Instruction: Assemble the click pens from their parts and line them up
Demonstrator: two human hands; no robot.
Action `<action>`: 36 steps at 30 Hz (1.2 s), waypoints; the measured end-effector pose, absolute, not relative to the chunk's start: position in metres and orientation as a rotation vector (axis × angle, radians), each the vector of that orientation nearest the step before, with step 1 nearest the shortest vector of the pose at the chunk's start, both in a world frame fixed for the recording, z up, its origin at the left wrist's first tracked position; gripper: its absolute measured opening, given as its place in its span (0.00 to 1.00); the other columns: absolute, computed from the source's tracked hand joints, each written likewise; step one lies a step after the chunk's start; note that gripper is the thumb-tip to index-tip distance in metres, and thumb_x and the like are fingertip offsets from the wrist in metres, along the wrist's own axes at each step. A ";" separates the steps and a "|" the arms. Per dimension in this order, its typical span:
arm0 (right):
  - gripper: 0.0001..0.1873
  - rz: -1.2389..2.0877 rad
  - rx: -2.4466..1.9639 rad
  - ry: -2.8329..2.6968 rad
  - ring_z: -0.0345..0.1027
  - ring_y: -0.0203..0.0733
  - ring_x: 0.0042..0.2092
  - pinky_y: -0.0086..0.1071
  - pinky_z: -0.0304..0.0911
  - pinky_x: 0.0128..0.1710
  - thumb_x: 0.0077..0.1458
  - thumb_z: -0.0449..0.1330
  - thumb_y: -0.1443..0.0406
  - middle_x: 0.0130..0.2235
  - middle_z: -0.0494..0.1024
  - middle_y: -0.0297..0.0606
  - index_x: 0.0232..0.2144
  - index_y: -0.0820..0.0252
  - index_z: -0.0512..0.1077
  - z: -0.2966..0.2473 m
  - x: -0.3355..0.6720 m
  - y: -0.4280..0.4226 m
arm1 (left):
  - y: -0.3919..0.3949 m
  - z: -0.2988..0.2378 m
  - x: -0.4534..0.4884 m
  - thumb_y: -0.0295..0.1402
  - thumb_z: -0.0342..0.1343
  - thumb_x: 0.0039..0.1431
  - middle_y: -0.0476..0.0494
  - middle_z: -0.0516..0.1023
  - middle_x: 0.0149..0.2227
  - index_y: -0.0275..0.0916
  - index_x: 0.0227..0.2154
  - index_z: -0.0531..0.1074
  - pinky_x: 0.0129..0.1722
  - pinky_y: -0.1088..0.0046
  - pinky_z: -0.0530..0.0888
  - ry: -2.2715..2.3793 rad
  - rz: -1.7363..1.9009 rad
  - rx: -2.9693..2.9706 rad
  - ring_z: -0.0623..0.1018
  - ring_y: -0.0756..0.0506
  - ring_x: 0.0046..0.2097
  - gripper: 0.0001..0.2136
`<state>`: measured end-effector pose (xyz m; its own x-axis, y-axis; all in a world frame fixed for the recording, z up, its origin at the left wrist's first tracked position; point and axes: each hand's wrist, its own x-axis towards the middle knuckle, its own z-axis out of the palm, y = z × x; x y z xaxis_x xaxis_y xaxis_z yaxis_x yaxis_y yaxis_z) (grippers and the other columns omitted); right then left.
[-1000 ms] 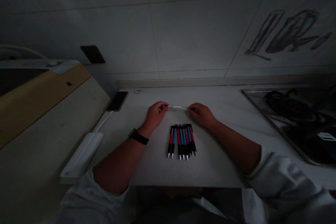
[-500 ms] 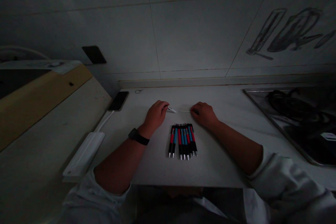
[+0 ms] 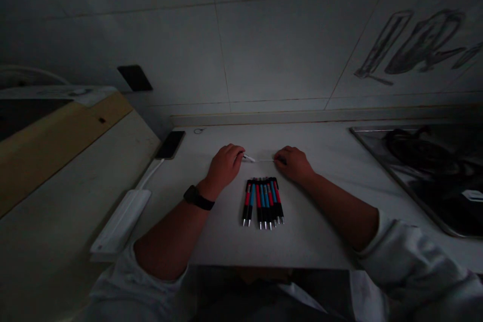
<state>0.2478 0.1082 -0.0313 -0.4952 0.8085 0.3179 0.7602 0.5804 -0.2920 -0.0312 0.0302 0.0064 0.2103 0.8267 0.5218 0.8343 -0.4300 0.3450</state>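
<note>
In dim light, my left hand (image 3: 223, 165) rests on the white counter (image 3: 211, 231) with its fingers closed on a short white pen piece (image 3: 248, 158). My right hand (image 3: 293, 162) lies opposite, fingers pinched on a thin refill rod (image 3: 266, 160) that points toward the white piece. The rod and the white piece are drawn apart. Just in front of both hands lies a tidy row of several red and blue pens (image 3: 263, 202) with black grips, tips toward me. A dark watch (image 3: 198, 197) sits on my left wrist.
A dark phone (image 3: 170, 144) lies at the counter's back left, cabled to a white power bank (image 3: 119, 220) at the left edge. A metal sink or hob (image 3: 426, 171) with dark contents fills the right. Tiled wall behind. A wooden panel (image 3: 56, 141) stands at left.
One second ago both hands held the white pen as one piece. The thin rod has since been pulled out of it, and the hands have lowered onto the counter.
</note>
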 end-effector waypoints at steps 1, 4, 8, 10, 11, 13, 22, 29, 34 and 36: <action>0.08 0.160 -1.262 -2.394 0.71 0.50 0.45 0.45 0.66 0.50 0.61 0.61 0.63 0.43 0.80 0.44 0.40 0.54 0.81 -0.031 0.248 0.108 | 0.030 0.008 -0.032 0.31 0.51 0.72 0.41 0.79 0.44 0.41 0.45 0.74 0.51 0.62 0.73 -1.675 -1.061 -2.425 0.77 0.41 0.47 0.08; 0.08 0.163 -1.263 -2.385 0.71 0.50 0.45 0.45 0.66 0.50 0.61 0.61 0.63 0.43 0.79 0.43 0.40 0.54 0.81 -0.032 0.248 0.108 | 0.030 0.014 -0.036 0.31 0.51 0.72 0.41 0.79 0.43 0.41 0.45 0.75 0.51 0.62 0.73 -1.678 -1.155 -2.386 0.77 0.42 0.47 0.07; 0.09 0.154 -1.258 -2.393 0.71 0.50 0.45 0.44 0.65 0.49 0.61 0.61 0.62 0.43 0.79 0.44 0.40 0.54 0.80 -0.033 0.248 0.109 | 0.031 0.027 -0.053 0.32 0.53 0.71 0.40 0.77 0.45 0.41 0.44 0.75 0.48 0.65 0.76 -1.684 -1.372 -2.302 0.76 0.43 0.47 0.07; 0.09 0.143 -1.253 -2.405 0.71 0.51 0.45 0.44 0.65 0.48 0.62 0.61 0.62 0.43 0.80 0.45 0.40 0.54 0.80 -0.033 0.249 0.109 | 0.034 0.033 -0.067 0.32 0.54 0.69 0.41 0.77 0.46 0.41 0.43 0.76 0.45 0.68 0.77 -1.745 -1.505 -2.263 0.77 0.44 0.48 0.06; 0.09 0.137 -1.253 -2.407 0.71 0.51 0.45 0.44 0.65 0.48 0.62 0.61 0.61 0.43 0.80 0.45 0.40 0.55 0.80 -0.033 0.249 0.109 | 0.036 0.036 -0.076 0.33 0.55 0.68 0.41 0.77 0.46 0.41 0.44 0.76 0.44 0.68 0.78 -1.798 -1.580 -2.247 0.78 0.45 0.47 0.06; 0.09 0.123 -1.253 -2.403 0.72 0.51 0.44 0.44 0.65 0.47 0.62 0.60 0.61 0.43 0.80 0.45 0.40 0.55 0.80 -0.034 0.249 0.109 | 0.040 0.040 -0.096 0.33 0.58 0.65 0.43 0.78 0.44 0.41 0.47 0.74 0.42 0.68 0.79 -1.927 -1.788 -2.198 0.79 0.46 0.42 0.09; 0.11 0.138 -1.054 -2.431 0.72 0.55 0.48 0.51 0.63 0.54 0.62 0.61 0.61 0.48 0.80 0.46 0.44 0.53 0.82 -0.035 0.246 0.108 | 0.035 0.040 -0.169 0.44 0.67 0.53 0.44 0.81 0.31 0.39 0.34 0.75 0.29 0.73 0.74 -2.501 -1.427 -2.549 0.78 0.47 0.30 0.14; 0.10 0.091 -0.976 -2.523 0.73 0.50 0.46 0.46 0.63 0.52 0.64 0.60 0.65 0.45 0.81 0.44 0.40 0.55 0.82 -0.032 0.243 0.107 | 0.037 0.026 -0.170 0.46 0.68 0.48 0.43 0.83 0.33 0.37 0.35 0.77 0.26 0.76 0.68 -2.794 -0.673 -2.758 0.75 0.49 0.28 0.18; 0.09 0.099 -0.927 -2.527 0.73 0.50 0.46 0.44 0.64 0.51 0.65 0.58 0.65 0.45 0.81 0.44 0.40 0.57 0.80 -0.030 0.242 0.106 | 0.039 0.023 -0.174 0.44 0.65 0.48 0.44 0.83 0.33 0.38 0.33 0.79 0.30 0.75 0.70 -2.781 -0.417 -2.653 0.78 0.47 0.32 0.15; 0.10 0.130 -0.898 -2.508 0.73 0.50 0.46 0.43 0.64 0.51 0.66 0.56 0.65 0.44 0.81 0.45 0.41 0.58 0.78 -0.029 0.241 0.106 | 0.038 0.022 -0.177 0.42 0.64 0.49 0.44 0.83 0.32 0.38 0.32 0.80 0.31 0.75 0.69 -2.744 -0.338 -2.576 0.77 0.47 0.32 0.13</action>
<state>0.2413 0.1060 -0.0290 -0.6753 0.6206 0.3984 0.5762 0.7812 -0.2402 -0.1774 0.0385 0.0223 0.0346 0.9461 -0.3221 0.8397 0.1472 0.5227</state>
